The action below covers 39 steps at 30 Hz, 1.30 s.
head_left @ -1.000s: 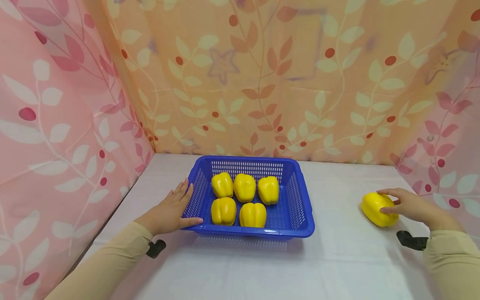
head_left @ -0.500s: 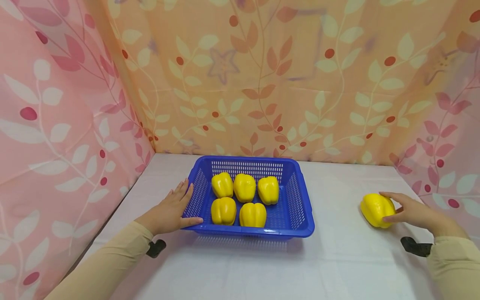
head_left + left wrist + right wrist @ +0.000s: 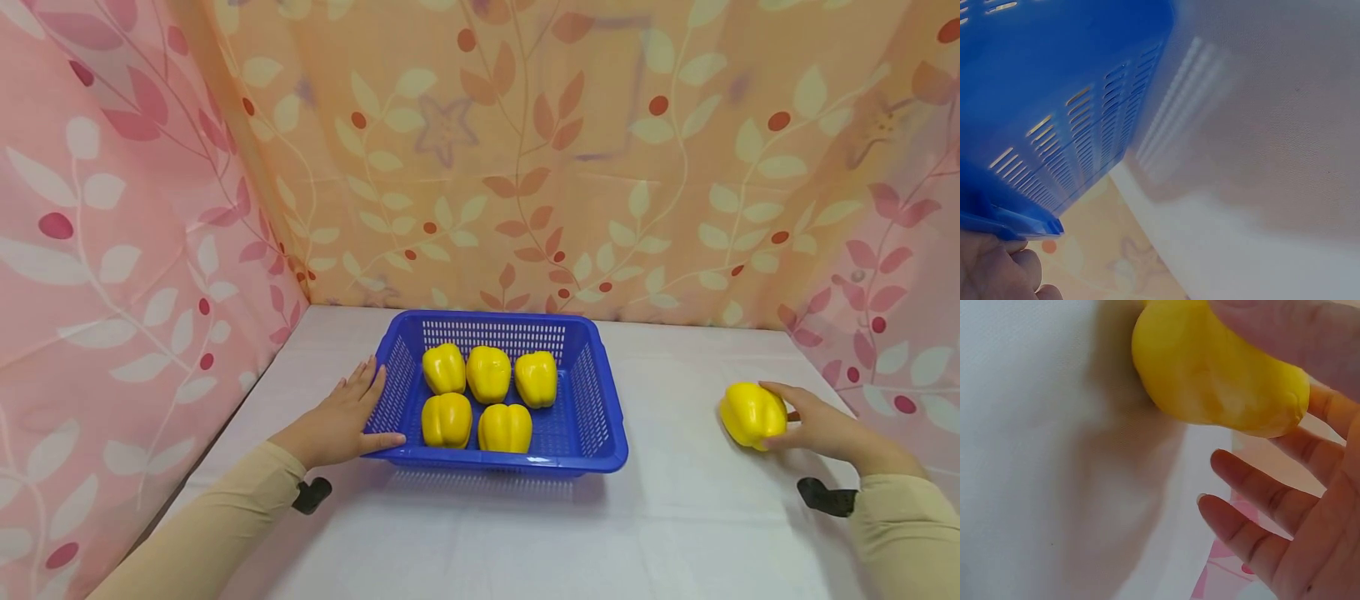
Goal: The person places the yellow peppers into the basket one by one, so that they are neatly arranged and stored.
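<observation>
A blue plastic basket with slotted sides stands on the white table, holding several yellow bell peppers in two rows. My left hand rests on its left rim with fingers straight, the thumb along the front corner; in the left wrist view, fingers show right at the rim. Far to the right, my right hand pinches another yellow bell pepper between thumb and first fingers. In the right wrist view, the thumb crosses this pepper, while two other fingers extend apart from it.
White cloth-like table surface lies between the basket and the right-hand pepper. A patterned orange curtain hangs behind the table. Pink leafy curtains close off both sides.
The right-hand pepper has turned slightly and shifted a little left. My right hand has drawn back to the pepper's right end. The left hand and basket stay in place.
</observation>
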Tool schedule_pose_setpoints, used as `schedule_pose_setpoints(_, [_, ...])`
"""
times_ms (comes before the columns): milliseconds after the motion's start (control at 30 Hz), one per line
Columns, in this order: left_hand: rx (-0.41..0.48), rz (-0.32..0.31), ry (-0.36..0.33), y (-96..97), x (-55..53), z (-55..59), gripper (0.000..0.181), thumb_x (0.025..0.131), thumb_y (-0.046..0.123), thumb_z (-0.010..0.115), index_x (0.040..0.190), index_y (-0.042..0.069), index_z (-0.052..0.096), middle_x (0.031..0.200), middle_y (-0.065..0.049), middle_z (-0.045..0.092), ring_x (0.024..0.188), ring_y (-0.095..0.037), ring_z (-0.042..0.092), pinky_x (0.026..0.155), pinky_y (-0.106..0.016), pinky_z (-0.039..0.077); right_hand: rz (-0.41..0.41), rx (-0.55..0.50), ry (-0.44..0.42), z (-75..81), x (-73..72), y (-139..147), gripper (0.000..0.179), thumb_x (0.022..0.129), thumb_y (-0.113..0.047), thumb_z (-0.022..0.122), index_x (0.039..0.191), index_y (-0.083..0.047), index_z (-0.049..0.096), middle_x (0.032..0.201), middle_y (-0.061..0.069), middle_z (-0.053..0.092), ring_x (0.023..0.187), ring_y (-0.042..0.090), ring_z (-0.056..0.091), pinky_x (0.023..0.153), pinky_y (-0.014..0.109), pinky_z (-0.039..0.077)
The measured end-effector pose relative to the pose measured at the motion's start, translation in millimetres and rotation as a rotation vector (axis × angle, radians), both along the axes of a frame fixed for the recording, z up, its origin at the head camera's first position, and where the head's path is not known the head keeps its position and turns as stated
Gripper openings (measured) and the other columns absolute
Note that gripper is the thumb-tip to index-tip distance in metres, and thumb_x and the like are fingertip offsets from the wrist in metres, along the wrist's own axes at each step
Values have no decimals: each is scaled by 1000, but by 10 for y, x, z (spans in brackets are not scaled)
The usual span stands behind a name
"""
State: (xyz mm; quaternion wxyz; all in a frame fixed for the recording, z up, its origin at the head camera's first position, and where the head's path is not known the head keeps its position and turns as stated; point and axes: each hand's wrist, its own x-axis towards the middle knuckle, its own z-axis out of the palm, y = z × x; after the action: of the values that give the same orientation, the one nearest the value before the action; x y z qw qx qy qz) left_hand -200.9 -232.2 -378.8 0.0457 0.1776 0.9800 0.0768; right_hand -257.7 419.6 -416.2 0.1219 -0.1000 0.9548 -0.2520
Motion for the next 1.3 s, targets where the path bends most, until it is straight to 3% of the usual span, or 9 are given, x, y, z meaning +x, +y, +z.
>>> schedule_pose_setpoints(200, [-1,1,-3,7,13,7,108,76,73,45,145,-2,9,151,-21,-2,138,-37,1,108,-55,11,-19,15,38,-47,-14,-30,105,66,-41,78,136,12,20,128,37,29,105,50,36,82,64,40])
schedule_pose_setpoints(600, [-1,5,-1,0,-6,-29,110,74,77,42,145,0,7,152,-20,-4,139,-36,0,109,-54,10,-14,29,88,-39,1,-51,103,68,-44,76,134,14,23,127,36,33,105,50,40,84,61,41])
schedule_pose_setpoints(1033, [3,6,1,-6,-6,-30,107,76,71,48,145,0,8,152,-20,-3,138,-36,1,108,-55,10,22,-14,93,139,-38,-185,104,68,-45,76,137,12,23,130,34,33,111,49,38,87,59,41])
schedule_pose_setpoints(1300, [-11,4,6,-2,-2,-5,110,74,76,42,145,-1,7,151,-21,-3,138,-37,1,108,-54,10,96,-20,182,298,-83,-345,98,68,-40,77,135,11,28,129,30,37,111,45,42,88,54,39])
